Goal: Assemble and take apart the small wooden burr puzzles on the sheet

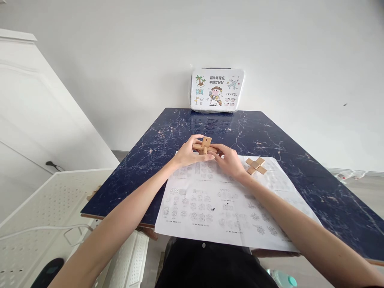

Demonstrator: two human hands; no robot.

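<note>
Both hands meet over the far edge of a printed paper sheet (207,192). Between them is a small wooden block puzzle (206,141), one upright piece marked "2" and other pieces crossing it. My left hand (189,153) grips it from the left, thumb along its lower side and fingers behind. From the right, my right hand (226,158) pinches the end of a crossing piece with thumb and fingers. To the right of my right hand, a cross-shaped wooden puzzle (255,165) lies on the sheet.
The dark blue marbled table (144,160) carries a white illustrated case (217,90) standing against the wall at its far edge. A white perforated rack (69,188) with a cable is at the left. A bottle (283,279) stands below the table's near edge.
</note>
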